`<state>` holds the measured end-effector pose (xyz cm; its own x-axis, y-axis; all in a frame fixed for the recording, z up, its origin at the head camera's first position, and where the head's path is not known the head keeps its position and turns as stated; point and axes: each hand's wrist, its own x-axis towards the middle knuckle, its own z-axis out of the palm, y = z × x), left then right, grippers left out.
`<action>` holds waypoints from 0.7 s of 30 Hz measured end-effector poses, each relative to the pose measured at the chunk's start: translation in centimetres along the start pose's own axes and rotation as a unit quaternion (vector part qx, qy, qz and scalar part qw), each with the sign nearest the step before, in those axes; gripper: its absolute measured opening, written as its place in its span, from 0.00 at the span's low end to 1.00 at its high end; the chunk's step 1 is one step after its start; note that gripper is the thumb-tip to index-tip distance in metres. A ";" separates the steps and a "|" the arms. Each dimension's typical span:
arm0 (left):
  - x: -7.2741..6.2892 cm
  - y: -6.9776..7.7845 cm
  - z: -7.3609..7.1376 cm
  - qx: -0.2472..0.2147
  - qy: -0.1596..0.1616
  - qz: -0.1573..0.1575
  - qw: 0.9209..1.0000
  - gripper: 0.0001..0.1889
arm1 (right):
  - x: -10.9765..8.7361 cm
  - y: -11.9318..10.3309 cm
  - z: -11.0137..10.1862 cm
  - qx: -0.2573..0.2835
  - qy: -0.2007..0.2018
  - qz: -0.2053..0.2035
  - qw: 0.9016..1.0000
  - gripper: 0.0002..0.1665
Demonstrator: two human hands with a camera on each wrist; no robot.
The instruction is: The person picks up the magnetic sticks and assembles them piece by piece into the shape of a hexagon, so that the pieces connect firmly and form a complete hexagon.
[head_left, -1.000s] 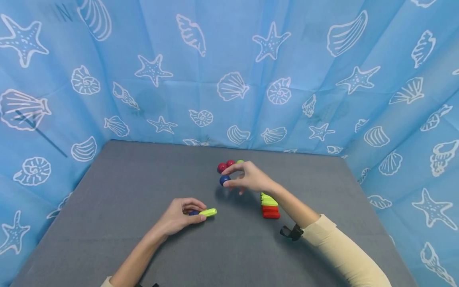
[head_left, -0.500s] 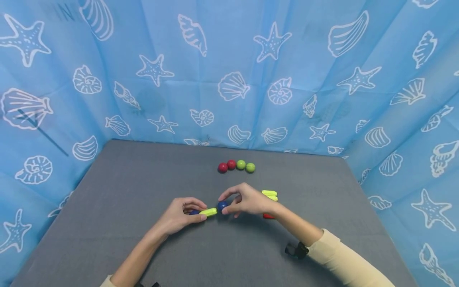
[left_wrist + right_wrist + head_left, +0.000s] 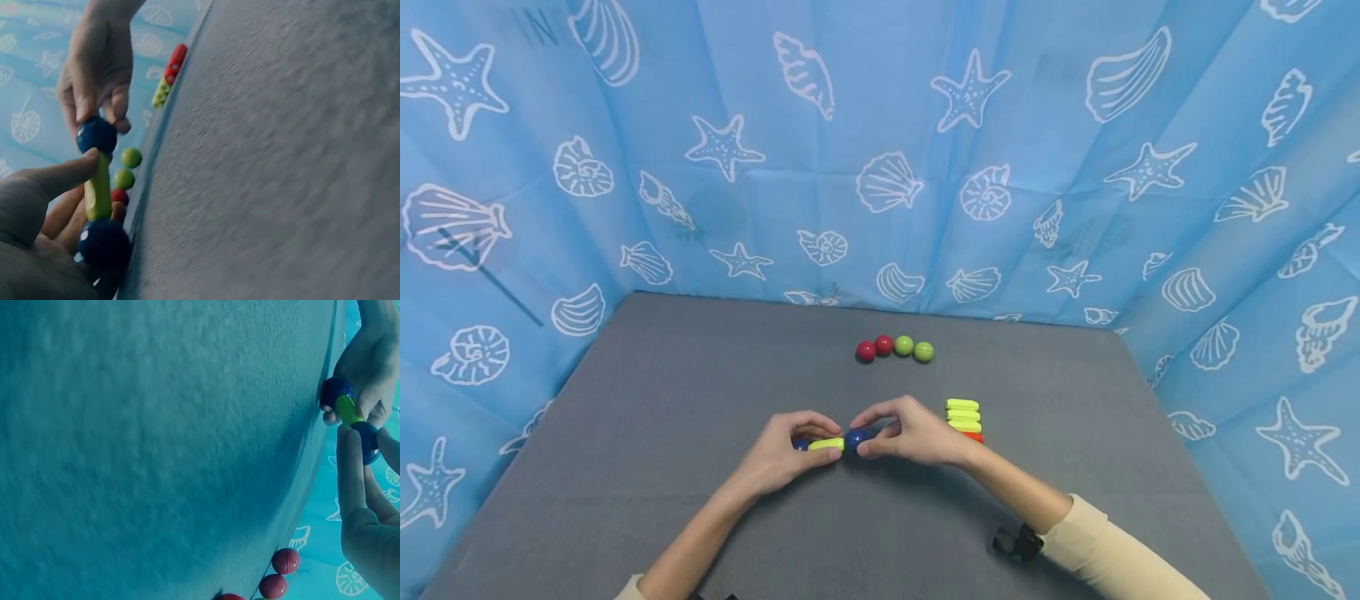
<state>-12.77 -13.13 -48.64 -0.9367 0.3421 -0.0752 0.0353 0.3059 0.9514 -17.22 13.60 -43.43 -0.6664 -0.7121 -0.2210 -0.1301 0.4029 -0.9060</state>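
Note:
My left hand (image 3: 778, 454) pinches a short yellow-green rod (image 3: 826, 445) between thumb and fingers at the middle of the table. On the rod's left end sits a blue ball (image 3: 103, 242), partly hidden by the left hand in the head view. Thumb and fingertips of my right hand (image 3: 917, 433) hold a second blue ball (image 3: 854, 439) right at the rod's other end. The left wrist view shows ball, rod and ball in one line, like a dumbbell.
Two red balls (image 3: 875, 347) and two green balls (image 3: 913, 348) lie in a row farther back on the grey table (image 3: 715, 358). Beside my right forearm are stacked yellow-green rods (image 3: 962, 415) and a partly covered red rod (image 3: 973, 437). A blue shell-patterned curtain (image 3: 850, 100) surrounds the table.
My right hand has brought its blue ball from near the ball row toward me and leftward, onto the rod's free end. The left hand keeps its grip on the rod, barely shifted.

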 end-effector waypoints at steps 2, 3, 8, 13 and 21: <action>0.0 0.0 0.3 -0.003 0.001 0.007 1.000 0.16 | -0.1 0.1 0.2 0.006 0.004 -0.002 1.000 0.22; 0.0 0.0 0.5 -0.004 0.003 0.009 1.000 0.16 | -0.1 0.2 0.3 0.009 0.007 -0.002 1.000 0.22; 0.1 0.3 0.7 -0.014 0.006 0.011 1.000 0.17 | -0.2 0.6 0.7 0.025 0.020 -0.007 0.999 0.22; 0.0 0.7 0.7 -0.008 0.005 0.012 1.000 0.18 | -0.3 0.6 0.9 0.026 0.048 -0.020 0.998 0.19; 0.1 0.7 0.5 0.000 0.003 0.021 1.000 0.19 | -0.6 0.6 0.9 0.034 0.073 -0.020 0.997 0.15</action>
<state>-12.70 -12.39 -48.13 -0.9362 0.3501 -0.0328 0.0757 0.2918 0.9535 -16.22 13.71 -44.18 -0.7622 -0.6333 -0.1342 -0.1111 0.3322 -0.9366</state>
